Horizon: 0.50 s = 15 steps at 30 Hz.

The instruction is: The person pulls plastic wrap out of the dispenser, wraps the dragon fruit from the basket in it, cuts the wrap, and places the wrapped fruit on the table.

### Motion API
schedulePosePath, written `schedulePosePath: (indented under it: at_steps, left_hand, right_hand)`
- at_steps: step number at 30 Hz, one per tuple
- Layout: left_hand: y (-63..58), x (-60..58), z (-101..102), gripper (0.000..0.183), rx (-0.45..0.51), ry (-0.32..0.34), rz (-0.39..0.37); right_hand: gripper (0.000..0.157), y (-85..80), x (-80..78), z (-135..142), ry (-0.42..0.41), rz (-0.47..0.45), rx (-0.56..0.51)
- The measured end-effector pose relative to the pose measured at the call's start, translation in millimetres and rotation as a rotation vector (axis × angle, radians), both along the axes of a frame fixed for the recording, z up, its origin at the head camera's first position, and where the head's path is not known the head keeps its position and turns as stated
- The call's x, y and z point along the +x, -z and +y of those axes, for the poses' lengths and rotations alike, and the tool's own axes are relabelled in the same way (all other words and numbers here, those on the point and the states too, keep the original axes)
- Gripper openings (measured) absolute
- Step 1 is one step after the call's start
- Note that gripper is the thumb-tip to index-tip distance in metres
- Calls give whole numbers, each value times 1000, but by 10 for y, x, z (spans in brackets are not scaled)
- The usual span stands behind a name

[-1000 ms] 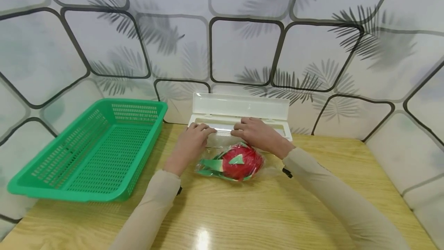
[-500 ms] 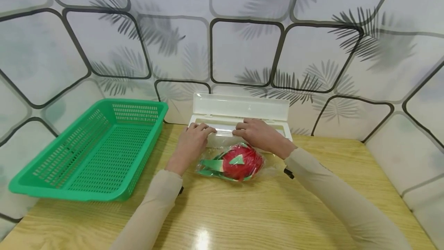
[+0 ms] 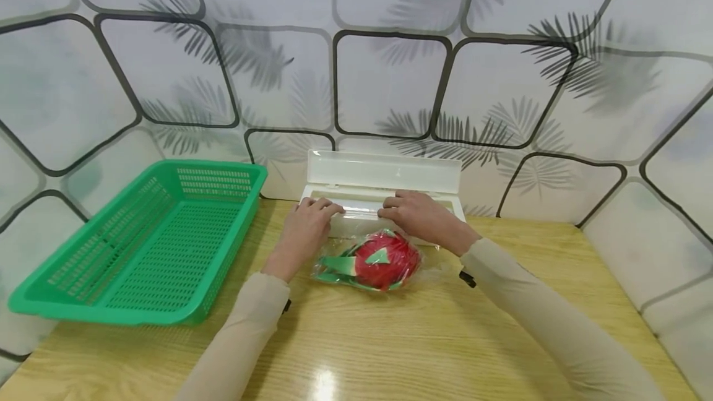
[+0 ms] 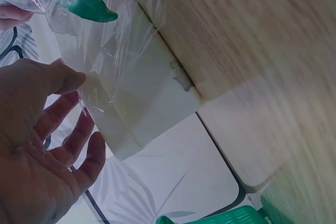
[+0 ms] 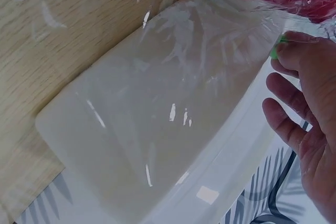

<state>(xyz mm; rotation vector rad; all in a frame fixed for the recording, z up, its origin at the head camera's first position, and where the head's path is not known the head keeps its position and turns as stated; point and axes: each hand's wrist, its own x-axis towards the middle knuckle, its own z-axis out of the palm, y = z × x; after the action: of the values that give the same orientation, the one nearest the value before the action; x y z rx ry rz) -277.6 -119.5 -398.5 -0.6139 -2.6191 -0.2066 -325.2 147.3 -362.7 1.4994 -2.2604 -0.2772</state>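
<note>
A white cling film dispenser (image 3: 384, 170) stands against the wall with its lid raised. Clear cling film (image 5: 173, 93) hangs down its front and covers a red and green dragon fruit (image 3: 390, 260) on the table. At the left part of the box's front rim, my left hand (image 3: 306, 228) holds the film, thumb on top and fingers curled behind. My right hand (image 3: 420, 218) is right of the middle of the same rim. Between its thumb and finger it pinches a small green slide cutter (image 5: 278, 49), mostly hidden by the thumb.
To the left, a green plastic basket (image 3: 234, 265) with slotted sides stands on the wooden table (image 3: 445, 339). The patterned wall (image 3: 390, 85) rises right behind the dispenser and encloses the table's left and right sides.
My right hand has slid a little to the right along the dispenser's rim, widening the gap to the left hand. The left hand and the dragon fruit stay in place.
</note>
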Motion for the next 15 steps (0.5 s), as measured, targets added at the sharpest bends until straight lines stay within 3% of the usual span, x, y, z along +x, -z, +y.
schedulePosePath:
  at_steps: [15]
  left_hand:
    - [20,-7,-9,31,25,16,5]
  right_hand:
    - [19,42,1,128,-1,-8,-61]
